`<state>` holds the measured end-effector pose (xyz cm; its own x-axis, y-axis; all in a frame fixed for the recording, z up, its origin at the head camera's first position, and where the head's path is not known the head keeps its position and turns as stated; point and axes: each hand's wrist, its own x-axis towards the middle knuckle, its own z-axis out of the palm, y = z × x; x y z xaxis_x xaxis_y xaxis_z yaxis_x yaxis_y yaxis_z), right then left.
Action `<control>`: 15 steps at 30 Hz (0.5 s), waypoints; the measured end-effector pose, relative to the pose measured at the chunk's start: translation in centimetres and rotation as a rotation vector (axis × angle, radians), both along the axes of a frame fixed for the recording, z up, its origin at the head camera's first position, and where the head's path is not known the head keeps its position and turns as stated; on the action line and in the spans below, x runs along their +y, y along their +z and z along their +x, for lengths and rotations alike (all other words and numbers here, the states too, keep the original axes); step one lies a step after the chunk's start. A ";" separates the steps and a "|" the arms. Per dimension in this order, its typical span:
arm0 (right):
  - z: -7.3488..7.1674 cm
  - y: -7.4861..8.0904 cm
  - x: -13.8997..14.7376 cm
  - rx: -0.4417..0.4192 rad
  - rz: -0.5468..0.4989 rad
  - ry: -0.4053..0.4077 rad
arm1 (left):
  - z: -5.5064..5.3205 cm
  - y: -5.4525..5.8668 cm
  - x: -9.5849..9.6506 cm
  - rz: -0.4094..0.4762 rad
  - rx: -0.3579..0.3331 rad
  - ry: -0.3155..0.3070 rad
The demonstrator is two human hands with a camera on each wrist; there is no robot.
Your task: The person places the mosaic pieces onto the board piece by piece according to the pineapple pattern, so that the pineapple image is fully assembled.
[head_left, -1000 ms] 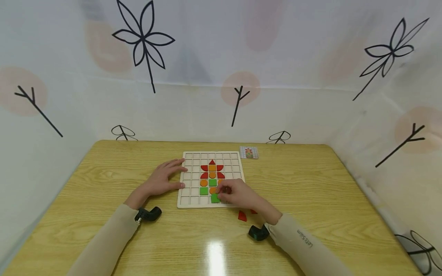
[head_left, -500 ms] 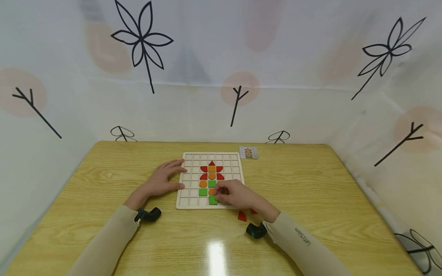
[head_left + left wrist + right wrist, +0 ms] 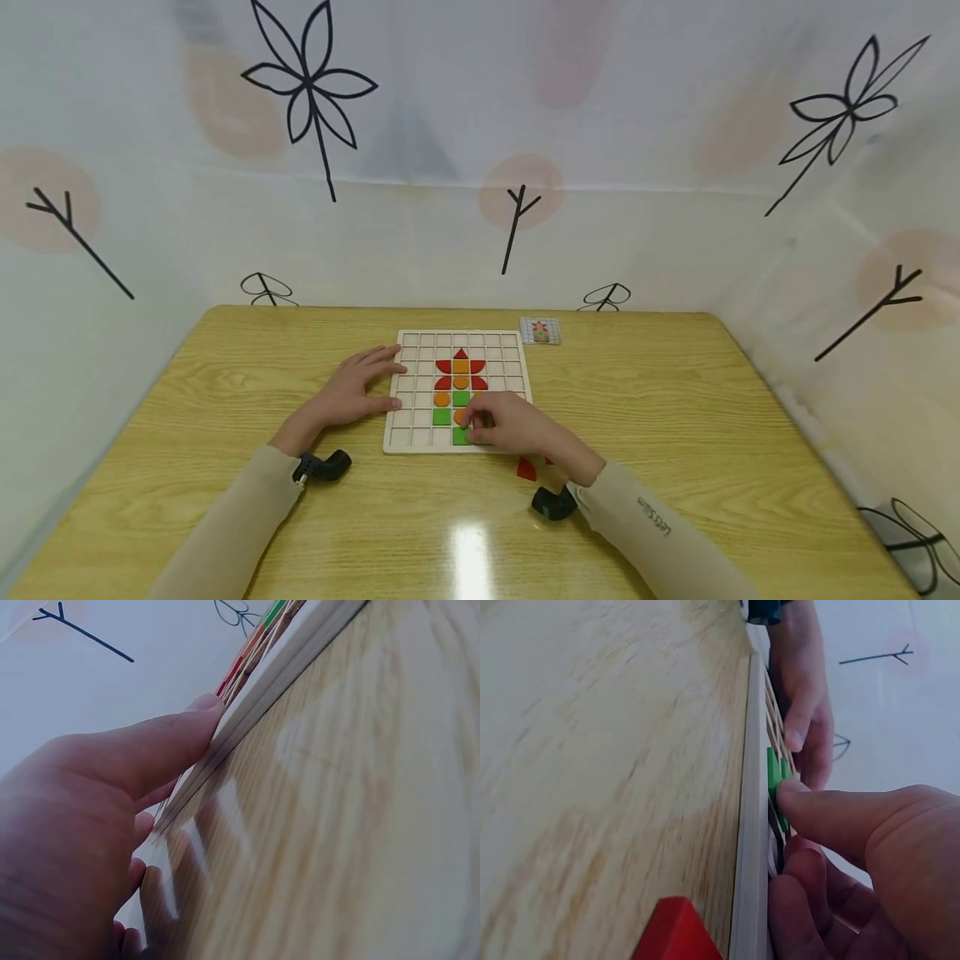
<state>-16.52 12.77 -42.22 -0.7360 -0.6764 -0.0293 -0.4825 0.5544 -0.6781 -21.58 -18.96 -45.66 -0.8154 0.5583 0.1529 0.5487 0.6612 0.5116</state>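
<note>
A white grid board (image 3: pixel 411 434) lies on the table with a flower pattern of red, orange and green tiles in its cells. My left hand (image 3: pixel 349 392) rests at the board's left edge, fingers spread, the thumb touching the rim in the left wrist view. Over the lower right part of the board, my right hand (image 3: pixel 510 423) has its fingers curled and its thumb on a green square tile (image 3: pixel 460 437) in the bottom row. In the right wrist view, the thumb tip meets that green square tile (image 3: pixel 773 774); the hand hides the neighbouring cells.
Loose red tiles (image 3: pixel 527 469) lie on the table just below the board, partly under the right wrist. A small pattern card (image 3: pixel 541 331) sits beyond the board's top right corner. Patterned white cloth (image 3: pixel 420 242) stands behind the wooden table (image 3: pixel 645 392).
The right hand and the green square tile have shifted slightly left and down, and the tile now sits in the bottom row. The left hand stays at the board's edge.
</note>
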 end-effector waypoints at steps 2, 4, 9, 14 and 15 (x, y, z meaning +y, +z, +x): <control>-0.1 0.0 0.1 0.002 -0.003 0.007 | 0.0 0.0 0.0 -0.003 0.003 0.001; -0.2 0.0 0.4 -0.008 -0.017 0.020 | -0.1 -0.1 0.0 -0.003 0.004 0.002; -0.8 0.1 1.3 -0.060 -0.073 0.038 | 0.0 -0.1 -0.1 0.001 0.005 0.001; -0.8 0.7 2.8 -0.112 -0.110 -0.022 | 0.1 0.0 -0.1 0.009 0.000 -0.005; -0.8 0.8 3.3 -0.114 -0.111 -0.039 | 0.1 0.0 -0.1 0.010 -0.001 -0.006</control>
